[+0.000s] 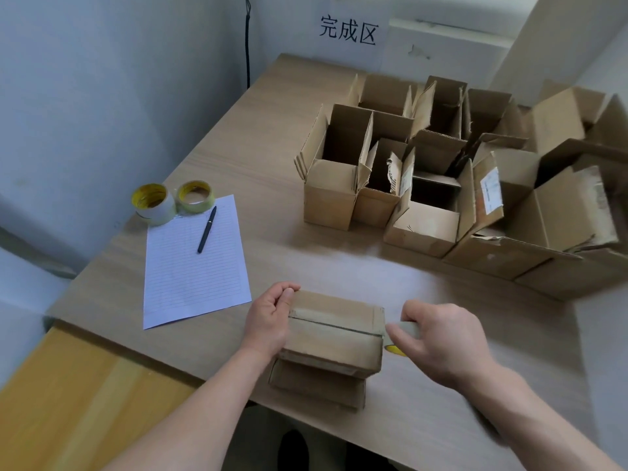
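A small closed cardboard box point(334, 331) sits near the front edge of the wooden table point(258, 158), with clear tape along its top seam. My left hand point(270, 317) grips the box's left end, thumb on top. My right hand point(441, 338) holds a roll of tape point(396, 341) at the box's right end; only a yellow core edge and a bit of the roll show past the fingers. A strip of tape runs from the roll onto the box top.
Several open empty cardboard boxes point(424, 171) crowd the table's back right. Two tape rolls point(173, 200) stand at the left, beside a lined sheet of paper point(193, 263) with a black pen point(206, 230). A wall sign point(348, 30) hangs behind. A lower yellow surface point(68, 402) lies front left.
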{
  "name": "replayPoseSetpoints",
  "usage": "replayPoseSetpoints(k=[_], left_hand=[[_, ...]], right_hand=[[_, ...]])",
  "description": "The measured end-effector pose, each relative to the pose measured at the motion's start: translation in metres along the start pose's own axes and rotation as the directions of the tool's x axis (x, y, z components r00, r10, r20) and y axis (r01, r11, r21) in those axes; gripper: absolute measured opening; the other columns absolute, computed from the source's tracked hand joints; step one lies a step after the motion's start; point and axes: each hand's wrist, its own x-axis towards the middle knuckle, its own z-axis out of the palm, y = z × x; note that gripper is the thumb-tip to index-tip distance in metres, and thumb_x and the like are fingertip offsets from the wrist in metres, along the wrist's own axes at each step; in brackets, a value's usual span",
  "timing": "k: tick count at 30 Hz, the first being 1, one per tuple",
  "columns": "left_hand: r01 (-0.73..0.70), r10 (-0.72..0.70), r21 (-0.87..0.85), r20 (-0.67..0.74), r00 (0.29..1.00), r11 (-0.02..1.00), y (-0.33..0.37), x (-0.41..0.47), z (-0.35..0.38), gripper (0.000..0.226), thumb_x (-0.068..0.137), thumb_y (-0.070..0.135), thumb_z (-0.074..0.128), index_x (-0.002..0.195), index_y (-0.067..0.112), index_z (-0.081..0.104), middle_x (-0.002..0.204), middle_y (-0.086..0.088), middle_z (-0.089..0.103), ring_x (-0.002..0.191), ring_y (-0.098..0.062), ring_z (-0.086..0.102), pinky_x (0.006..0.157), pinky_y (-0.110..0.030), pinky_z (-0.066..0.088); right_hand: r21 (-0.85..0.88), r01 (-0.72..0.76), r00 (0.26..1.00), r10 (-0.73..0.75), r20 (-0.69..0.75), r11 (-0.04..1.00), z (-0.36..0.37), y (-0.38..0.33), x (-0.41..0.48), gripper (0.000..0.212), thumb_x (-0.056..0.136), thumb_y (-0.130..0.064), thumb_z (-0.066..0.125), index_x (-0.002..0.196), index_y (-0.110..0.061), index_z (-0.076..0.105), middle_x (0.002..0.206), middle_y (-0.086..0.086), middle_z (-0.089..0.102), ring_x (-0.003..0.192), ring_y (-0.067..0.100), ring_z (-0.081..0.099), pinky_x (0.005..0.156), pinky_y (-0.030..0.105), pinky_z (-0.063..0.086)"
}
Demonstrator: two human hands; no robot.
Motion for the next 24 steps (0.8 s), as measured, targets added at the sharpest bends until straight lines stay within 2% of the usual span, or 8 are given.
replayPoseSetpoints(k=[3,5,8,11,14,17,19,24], left_hand=[[-0.027,0.026,0.035,0.019,0.999,0.999,0.000,0.000,0.002,0.015,0.100,0.026,0.055,0.093,0.029,0.068,0.057,0.022,0.055,0.057,0.003,0.049,0.058,-0.014,0.038],[-0.131,0.127,0.144,0.037,0.991,0.981,-0.004,0.003,0.002,0.017,0.094,0.049,0.053,0.091,0.036,0.064,0.079,0.021,0.062,0.076,0.003,0.056,0.071,-0.022,0.045],[-0.406,0.381,0.427,0.147,0.913,0.808,-0.010,0.009,-0.003,0.059,0.086,0.073,0.040,0.098,0.022,0.065,0.097,0.011,0.060,0.092,-0.010,0.055,0.077,-0.028,0.046],[-0.596,0.524,0.475,0.290,0.801,0.648,-0.009,0.014,-0.004,0.067,0.079,0.078,0.049,0.102,0.016,0.061,0.100,0.006,0.059,0.093,-0.015,0.054,0.080,-0.033,0.046],[-0.649,0.468,0.459,0.453,0.759,0.607,-0.008,0.017,-0.006,0.084,0.062,0.081,0.061,0.116,0.016,0.058,0.115,0.005,0.055,0.106,-0.017,0.052,0.092,-0.036,0.046],[-0.658,0.438,0.491,0.496,0.750,0.571,-0.007,0.017,-0.008,0.096,0.057,0.085,0.061,0.122,0.015,0.057,0.119,0.003,0.054,0.110,-0.018,0.050,0.095,-0.035,0.044],[-0.666,0.485,0.528,0.458,0.745,0.526,-0.007,0.016,-0.007,0.090,0.063,0.087,0.055,0.118,0.016,0.060,0.116,0.003,0.057,0.106,-0.020,0.054,0.090,-0.038,0.047],[-0.680,0.578,0.572,0.390,0.717,0.458,-0.008,0.015,-0.004,0.067,0.079,0.074,0.045,0.106,0.017,0.066,0.105,0.003,0.063,0.095,-0.023,0.057,0.078,-0.038,0.047]], right_hand=[[-0.035,0.009,0.999,-0.011,-0.050,0.999,0.008,0.013,-0.007,0.039,0.072,-0.062,0.054,0.061,-0.026,0.042,0.049,0.001,0.056,0.054,0.034,0.056,0.047,0.028,0.033],[-0.016,-0.008,0.998,0.007,-0.066,1.000,0.013,0.015,-0.009,0.040,0.074,-0.061,0.056,0.062,-0.023,0.048,0.050,0.002,0.056,0.054,0.034,0.056,0.047,0.031,0.038],[0.027,-0.062,0.998,0.063,-0.032,0.998,0.014,0.014,-0.008,0.037,0.079,-0.054,0.068,0.067,-0.021,0.055,0.056,0.003,0.060,0.063,0.034,0.058,0.053,0.035,0.044],[0.054,-0.124,0.992,0.124,0.018,0.991,0.016,0.017,-0.011,0.038,0.081,-0.055,0.067,0.068,-0.022,0.052,0.055,0.000,0.056,0.065,0.031,0.057,0.056,0.036,0.044],[0.090,-0.151,0.988,0.147,0.051,0.984,0.019,0.019,-0.017,0.039,0.082,-0.056,0.066,0.067,-0.023,0.051,0.050,-0.004,0.045,0.063,0.030,0.055,0.055,0.036,0.042],[0.129,-0.175,0.983,0.166,0.076,0.976,0.020,0.021,-0.020,0.039,0.082,-0.054,0.066,0.066,-0.022,0.051,0.050,-0.005,0.045,0.060,0.027,0.052,0.055,0.036,0.041],[0.138,-0.187,0.980,0.176,0.089,0.973,0.019,0.020,-0.022,0.039,0.082,-0.054,0.066,0.066,-0.023,0.050,0.050,-0.004,0.045,0.060,0.026,0.051,0.055,0.036,0.041],[0.154,-0.205,0.977,0.194,0.087,0.967,0.017,0.015,-0.030,0.039,0.082,-0.054,0.063,0.065,-0.023,0.048,0.054,-0.003,0.051,0.061,0.025,0.052,0.055,0.035,0.039]])
